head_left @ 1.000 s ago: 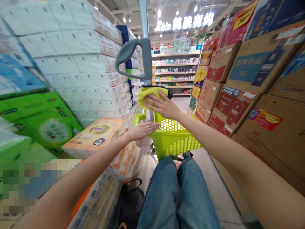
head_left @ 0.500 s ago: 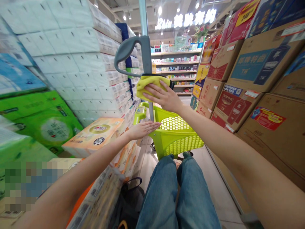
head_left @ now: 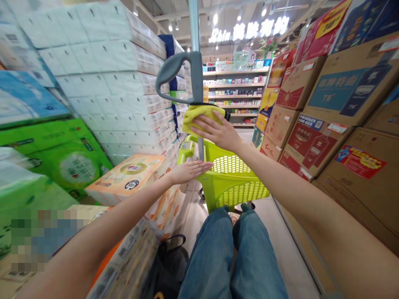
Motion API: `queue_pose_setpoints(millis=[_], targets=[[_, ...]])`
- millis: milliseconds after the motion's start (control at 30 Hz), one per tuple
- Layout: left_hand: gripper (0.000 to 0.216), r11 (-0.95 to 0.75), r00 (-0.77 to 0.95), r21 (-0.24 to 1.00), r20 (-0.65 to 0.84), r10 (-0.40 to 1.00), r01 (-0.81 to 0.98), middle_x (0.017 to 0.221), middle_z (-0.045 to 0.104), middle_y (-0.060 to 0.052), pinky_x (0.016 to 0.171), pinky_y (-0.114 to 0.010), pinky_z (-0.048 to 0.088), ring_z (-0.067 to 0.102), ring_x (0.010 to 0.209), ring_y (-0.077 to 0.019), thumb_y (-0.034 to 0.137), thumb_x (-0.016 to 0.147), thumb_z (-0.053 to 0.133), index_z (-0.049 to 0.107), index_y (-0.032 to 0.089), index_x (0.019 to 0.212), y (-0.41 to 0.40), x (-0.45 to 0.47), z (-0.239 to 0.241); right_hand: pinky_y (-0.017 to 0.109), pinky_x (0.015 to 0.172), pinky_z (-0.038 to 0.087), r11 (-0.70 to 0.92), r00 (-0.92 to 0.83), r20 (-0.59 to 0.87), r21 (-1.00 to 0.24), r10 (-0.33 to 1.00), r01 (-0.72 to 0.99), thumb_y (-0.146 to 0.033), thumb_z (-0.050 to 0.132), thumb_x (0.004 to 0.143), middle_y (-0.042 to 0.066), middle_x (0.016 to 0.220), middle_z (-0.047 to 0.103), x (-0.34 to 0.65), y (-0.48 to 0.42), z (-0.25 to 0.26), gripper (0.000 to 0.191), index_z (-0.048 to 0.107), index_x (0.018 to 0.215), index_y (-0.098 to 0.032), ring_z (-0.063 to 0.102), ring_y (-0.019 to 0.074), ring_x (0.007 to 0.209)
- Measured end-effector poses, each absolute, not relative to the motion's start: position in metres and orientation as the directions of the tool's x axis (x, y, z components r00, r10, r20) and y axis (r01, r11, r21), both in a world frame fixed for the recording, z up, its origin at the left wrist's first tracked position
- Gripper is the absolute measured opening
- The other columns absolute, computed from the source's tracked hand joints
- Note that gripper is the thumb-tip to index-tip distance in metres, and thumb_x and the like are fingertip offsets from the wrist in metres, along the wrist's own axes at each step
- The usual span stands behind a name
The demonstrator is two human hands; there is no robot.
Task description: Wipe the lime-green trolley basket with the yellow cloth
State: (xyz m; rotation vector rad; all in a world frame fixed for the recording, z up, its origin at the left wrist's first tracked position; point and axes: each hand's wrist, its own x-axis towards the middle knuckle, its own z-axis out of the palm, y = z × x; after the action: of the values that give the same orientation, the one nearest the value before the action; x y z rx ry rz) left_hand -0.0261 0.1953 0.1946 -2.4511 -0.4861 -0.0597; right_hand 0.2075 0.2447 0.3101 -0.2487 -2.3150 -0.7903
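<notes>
My right hand point(head_left: 220, 131) presses a folded yellow cloth point(head_left: 199, 118) against the part just below the grey loop handle point(head_left: 174, 77); its fingers lie long across the cloth. A dark edge shows behind the cloth, and the rest there is hidden. The handle sits on a metal pole point(head_left: 193, 25) that rises from a lime-green shopping basket cart point(head_left: 240, 189) with perforated sides. My left hand point(head_left: 190, 171) lies flat, fingers together and straight, at the near upper rim of the cart, beside the pole's lower end. It holds nothing.
Stacked white tissue packs point(head_left: 102, 83) stand on the left, with an orange tissue pack point(head_left: 124, 176) and green packs point(head_left: 68, 162) nearer. Cardboard cartons point(head_left: 336, 87) line the right side. My jeans-clad legs point(head_left: 205, 249) are close to the cart. Shelves point(head_left: 233, 85) stand beyond; a dark bag point(head_left: 171, 265) is lower left.
The whole view has shifted slightly, with the cart and shelves now a little further right and lower. My right hand stays on the cloth and my left hand stays at the rim.
</notes>
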Motion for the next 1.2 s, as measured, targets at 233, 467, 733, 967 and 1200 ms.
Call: queue_pose_setpoints(millis=[233,467,733,967,1200], targets=[[0.057,-0.737,0.927,-0.57,0.143,0.346,0.363,0.159,0.034,-0.007,0.124,-0.029,0.021,0.029,0.147,-0.0128,0.005,0.097,0.025,0.029,0.013,0.153,0.203,-0.029,0.188,0.043,0.127,0.012,0.767,-0.788,0.611,0.541,-0.076,0.345,-0.014,0.041,0.098,-0.002,0.158,0.038,0.206,0.243,0.253,0.064,0.021,0.156,-0.033,0.029,0.0155,0.148],[0.055,-0.728,0.929,-0.581,0.168,0.329,0.363,0.157,0.037,-0.006,0.123,-0.028,0.024,0.032,0.146,-0.0125,0.006,0.097,0.03,0.035,0.015,0.151,0.203,-0.029,0.187,0.041,0.127,0.012,0.693,-0.878,0.459,0.677,-0.136,0.247,-0.015,0.042,0.1,0.0,0.158,0.039,0.212,0.242,0.255,0.06,0.023,0.156,-0.026,0.029,0.0127,0.148],[0.063,-0.761,0.93,-0.534,0.226,0.29,0.367,0.16,0.032,-0.001,0.124,-0.026,0.02,0.026,0.148,-0.0088,0.002,0.094,0.031,0.031,0.021,0.153,0.198,-0.026,0.192,0.046,0.125,-0.003,0.688,-0.798,0.603,0.581,-0.004,0.435,-0.011,0.035,0.102,0.003,0.162,0.028,0.201,0.24,0.298,0.059,0.019,0.156,-0.026,0.012,0.015,0.152],[0.052,-0.749,0.912,-0.529,0.144,0.385,0.4,0.154,0.042,-0.009,0.122,-0.031,0.026,0.035,0.145,-0.0147,0.006,0.097,0.028,0.04,0.01,0.147,0.2,-0.025,0.189,0.045,0.126,0.018,0.844,-0.91,0.409,0.466,0.06,0.266,-0.013,0.041,0.1,-0.005,0.158,0.038,0.21,0.23,0.238,0.061,0.025,0.154,-0.037,0.033,0.0131,0.147],[0.061,-0.752,0.927,-0.545,0.173,0.332,0.371,0.162,0.026,-0.003,0.126,-0.028,0.014,0.018,0.15,-0.0093,0.003,0.096,0.028,0.024,0.018,0.155,0.195,-0.024,0.195,0.052,0.125,0.01,0.791,-0.813,0.58,0.476,0.046,0.384,-0.007,0.036,0.098,-0.009,0.162,0.028,0.202,0.244,0.333,0.07,0.014,0.155,-0.04,0.025,0.0178,0.15]])
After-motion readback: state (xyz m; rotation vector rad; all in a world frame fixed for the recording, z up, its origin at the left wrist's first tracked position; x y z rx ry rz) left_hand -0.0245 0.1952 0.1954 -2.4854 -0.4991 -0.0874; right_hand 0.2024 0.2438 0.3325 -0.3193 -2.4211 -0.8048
